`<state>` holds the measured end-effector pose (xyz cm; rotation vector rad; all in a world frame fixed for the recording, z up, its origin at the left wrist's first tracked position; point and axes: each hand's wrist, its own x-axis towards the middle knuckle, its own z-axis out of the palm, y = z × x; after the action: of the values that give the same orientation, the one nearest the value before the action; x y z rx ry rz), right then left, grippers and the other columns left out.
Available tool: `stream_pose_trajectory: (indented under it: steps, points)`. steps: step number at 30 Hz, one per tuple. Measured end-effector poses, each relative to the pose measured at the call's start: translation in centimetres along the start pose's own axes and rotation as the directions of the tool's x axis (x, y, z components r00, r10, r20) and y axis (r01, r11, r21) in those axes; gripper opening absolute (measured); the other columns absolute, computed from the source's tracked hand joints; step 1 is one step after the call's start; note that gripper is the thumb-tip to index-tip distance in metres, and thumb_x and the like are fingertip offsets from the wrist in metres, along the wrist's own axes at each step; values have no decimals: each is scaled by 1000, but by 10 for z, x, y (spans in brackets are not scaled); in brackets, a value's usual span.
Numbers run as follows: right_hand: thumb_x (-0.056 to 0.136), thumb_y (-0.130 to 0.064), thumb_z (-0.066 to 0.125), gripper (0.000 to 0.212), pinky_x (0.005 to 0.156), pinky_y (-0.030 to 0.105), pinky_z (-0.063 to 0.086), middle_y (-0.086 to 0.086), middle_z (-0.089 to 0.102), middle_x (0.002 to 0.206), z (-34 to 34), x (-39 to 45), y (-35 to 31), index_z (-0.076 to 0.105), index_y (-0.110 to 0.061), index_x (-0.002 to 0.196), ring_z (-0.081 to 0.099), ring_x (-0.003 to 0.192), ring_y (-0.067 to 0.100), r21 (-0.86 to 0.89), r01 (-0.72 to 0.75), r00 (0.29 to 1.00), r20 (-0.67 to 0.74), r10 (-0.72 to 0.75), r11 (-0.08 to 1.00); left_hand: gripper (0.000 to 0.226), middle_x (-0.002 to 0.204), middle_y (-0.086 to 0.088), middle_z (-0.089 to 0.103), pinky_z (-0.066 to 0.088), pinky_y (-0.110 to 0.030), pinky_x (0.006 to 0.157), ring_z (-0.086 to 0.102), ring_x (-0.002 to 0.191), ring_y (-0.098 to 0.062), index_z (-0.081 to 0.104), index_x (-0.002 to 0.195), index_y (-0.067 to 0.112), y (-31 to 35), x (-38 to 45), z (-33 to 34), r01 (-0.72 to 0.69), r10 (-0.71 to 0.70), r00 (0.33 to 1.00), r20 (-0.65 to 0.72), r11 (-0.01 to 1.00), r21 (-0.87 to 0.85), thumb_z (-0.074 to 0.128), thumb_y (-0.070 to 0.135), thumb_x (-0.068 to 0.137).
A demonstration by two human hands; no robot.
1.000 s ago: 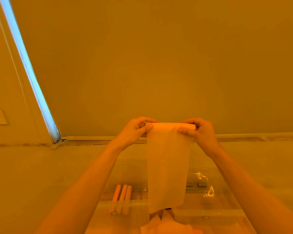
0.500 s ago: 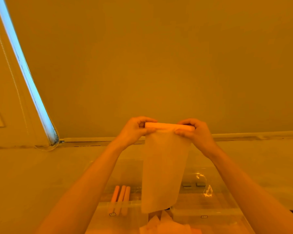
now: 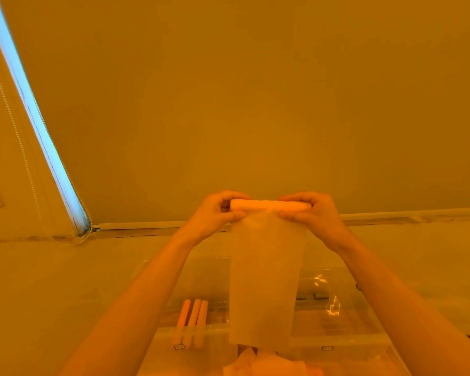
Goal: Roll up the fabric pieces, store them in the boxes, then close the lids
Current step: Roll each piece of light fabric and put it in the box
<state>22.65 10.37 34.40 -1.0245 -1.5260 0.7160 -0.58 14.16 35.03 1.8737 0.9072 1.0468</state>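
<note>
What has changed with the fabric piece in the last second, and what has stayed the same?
The roll at the top of the fabric piece has grown thicker, and the hanging part is shorter; its lower edge has risen. The left hand and right hand keep holding the roll's ends. The three rolled pieces in the clear box have not moved.

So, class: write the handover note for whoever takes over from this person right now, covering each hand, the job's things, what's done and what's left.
Left hand: pinching the left end of the fabric roll.
Right hand: pinching the right end.
Fabric: top edge rolled, held in the air; the loose fabric sheet hangs over the clear boxes.
Done: three finished rolls lie in the left box.
Left: finish rolling, store it, roll the fabric pile at the bottom edge, close the lids.
</note>
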Motion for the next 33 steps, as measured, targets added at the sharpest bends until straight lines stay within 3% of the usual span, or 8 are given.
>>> stream_pose_trajectory:
  steps: [3,7,12,16,20,24,28,33]
  points:
    - [73,-1,78,26,59,12,49,-7,69,84,0,1,1,71,-17,93,63,67,-6,-5,-22,1000,-8,22,1000,35,95,4,63,50,-13,68,61,76,5,59,117,7,1,3,0,-18,18,1000,-12,1000,15,61,-7,85]
    - [75,-2,77,24,57,13,49,-5,68,81,0,2,2,70,-20,89,61,63,-5,15,-48,999,-24,48,999,31,99,4,63,50,-16,75,59,86,-5,61,111,19,0,9,-3,-52,53,999,-12,996,76,61,-2,87]
    - [74,4,75,31,57,10,47,-4,66,86,1,4,3,69,-19,94,60,65,-7,14,-6,1000,-19,6,1000,21,93,8,58,43,-13,68,53,75,9,59,109,18,-3,12,-3,-122,122,992,13,976,181,53,5,94]
    - [76,2,74,26,57,15,49,-4,67,83,-1,5,2,70,-20,90,61,65,-3,12,-27,1000,2,27,1000,19,90,8,58,43,-14,63,52,70,7,60,108,19,-8,11,-4,-95,93,995,20,977,191,51,8,96]
    - [78,-3,75,22,63,27,54,-1,69,85,-2,6,4,71,-21,90,65,70,9,17,-81,997,17,81,997,27,102,7,63,49,-21,75,60,92,-6,62,101,32,-10,9,-7,-22,11,998,67,983,180,67,10,86]
    - [77,-4,75,22,61,21,54,-2,69,89,3,8,7,71,-22,90,65,74,9,32,-60,998,-2,60,998,22,92,6,62,46,-17,71,57,79,0,63,102,20,-10,12,-8,-42,39,999,19,989,139,64,4,87]
    - [74,-4,77,28,70,36,56,3,67,97,5,11,5,71,-16,99,64,82,16,95,-83,995,-41,87,992,13,82,-3,61,43,-18,58,54,63,1,62,101,19,-11,12,-8,-21,25,999,-20,986,163,56,10,94]
    - [77,-8,75,19,73,44,54,10,68,91,7,12,4,71,-11,96,63,80,25,80,-91,994,-56,96,993,28,92,4,64,49,-14,70,60,77,2,63,104,15,-8,11,-10,1,1,1000,-19,998,59,66,-3,83]
